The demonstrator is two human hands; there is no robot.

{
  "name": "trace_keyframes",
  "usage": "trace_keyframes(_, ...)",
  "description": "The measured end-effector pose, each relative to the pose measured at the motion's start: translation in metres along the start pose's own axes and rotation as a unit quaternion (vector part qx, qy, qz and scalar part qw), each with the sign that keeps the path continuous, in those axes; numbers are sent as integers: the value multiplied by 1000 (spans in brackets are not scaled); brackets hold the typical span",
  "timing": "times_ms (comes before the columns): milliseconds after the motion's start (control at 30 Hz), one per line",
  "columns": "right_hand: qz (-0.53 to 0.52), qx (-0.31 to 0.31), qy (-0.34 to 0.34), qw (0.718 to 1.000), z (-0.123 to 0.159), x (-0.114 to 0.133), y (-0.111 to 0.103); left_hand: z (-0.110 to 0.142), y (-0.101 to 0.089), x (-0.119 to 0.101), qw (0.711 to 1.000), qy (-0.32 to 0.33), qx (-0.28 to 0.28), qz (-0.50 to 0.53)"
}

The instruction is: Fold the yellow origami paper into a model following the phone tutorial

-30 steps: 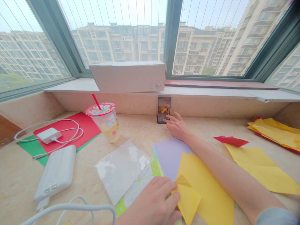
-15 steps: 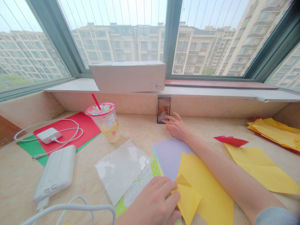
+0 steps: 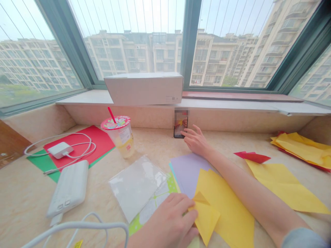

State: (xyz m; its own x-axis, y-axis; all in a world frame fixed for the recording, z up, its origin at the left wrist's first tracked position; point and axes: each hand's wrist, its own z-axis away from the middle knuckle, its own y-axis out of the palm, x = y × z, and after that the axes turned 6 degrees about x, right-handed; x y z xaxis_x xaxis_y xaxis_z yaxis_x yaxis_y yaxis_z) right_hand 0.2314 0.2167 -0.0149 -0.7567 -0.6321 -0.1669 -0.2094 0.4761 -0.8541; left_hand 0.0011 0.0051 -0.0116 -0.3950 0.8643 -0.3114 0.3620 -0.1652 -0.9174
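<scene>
My left hand [image 3: 169, 220] rests at the bottom centre, its thumb and fingers pinched on a folded yellow paper [image 3: 205, 217]. That folded piece lies on a larger yellow sheet [image 3: 230, 210] and a lilac sheet [image 3: 187, 170]. My right arm stretches forward across the sheets. My right hand [image 3: 196, 139] has its fingers spread, the fingertips at the lower edge of a phone [image 3: 180, 123] that leans upright against the ledge wall.
A sealed drink cup with a red straw [image 3: 120, 136], a white power bank [image 3: 69, 187], a charger with cable on red and green paper [image 3: 60, 150], a clear plastic sleeve [image 3: 138, 186], a white box on the sill [image 3: 144, 89], more yellow and red sheets [image 3: 300, 146] at the right.
The view has shifted slightly, so everything sits a little lower and to the right. Both hands keep their places; the right fingertips stay by the phone.
</scene>
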Motion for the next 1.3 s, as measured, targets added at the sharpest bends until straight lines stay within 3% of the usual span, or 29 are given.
trace_keyframes(100, -12, -26, 31, 999, 5, 14, -28, -1, -6, -3, 1000, -2, 4, 7)
trace_keyframes(200, -40, -27, 49, 998, 32, 41, -65, -2, -11, -6, 1000, -14, 3, 6)
trace_keyframes(400, -253, 123, 46, 959, 121, 111, -125, -5, -12, -5, 1000, -17, -16, -10)
trace_keyframes(500, -332, 146, 44, 931, 141, 132, -140, -7, -9, -3, 1000, -8, -15, -8)
trace_keyframes(667, -342, 212, 17, 915, 141, 136, -145, -6, -10, -1, 1000, -11, 13, -3)
trace_keyframes(900, -298, 194, 15, 934, 151, 132, -134, -2, -7, 6, 1000, 3, 19, -18)
trace_keyframes(1133, -261, 171, -24, 950, 148, 130, -137, 1, -2, 7, 997, -32, 56, -31)
trace_keyframes(1300, -237, 152, -44, 959, 145, 129, -138, 2, 4, 7, 998, -33, 38, -28)
